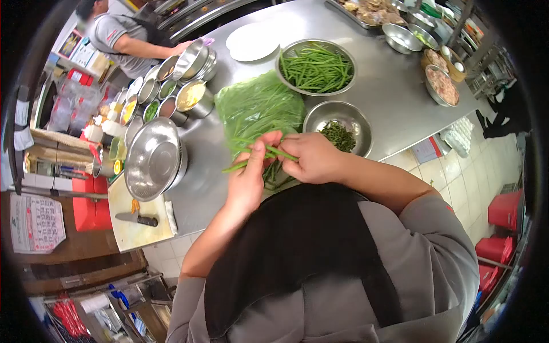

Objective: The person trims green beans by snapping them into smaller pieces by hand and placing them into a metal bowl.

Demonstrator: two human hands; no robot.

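Close to my body, my left hand [250,171] is closed around a few green beans [233,167], whose ends stick out past the fingers to the left. My right hand [314,157] pinches the beans' other end, fingers curled together. Under and beyond both hands lies a clear green plastic bag [260,106] with more green beans inside. A metal bowl [360,123] right behind my right hand holds small dark green bean trimmings [338,135]. Past it stands a steel colander [279,71] heaped with long green beans [316,68].
Stacked metal bowls [151,160] stand at left, above a cutting board [126,203] with a knife [137,219]. Containers of ingredients [194,96] line the left edge. A white plate [253,42] lies at the back; bowls of meat [442,86] sit right. A co-worker [123,43] stands far left.
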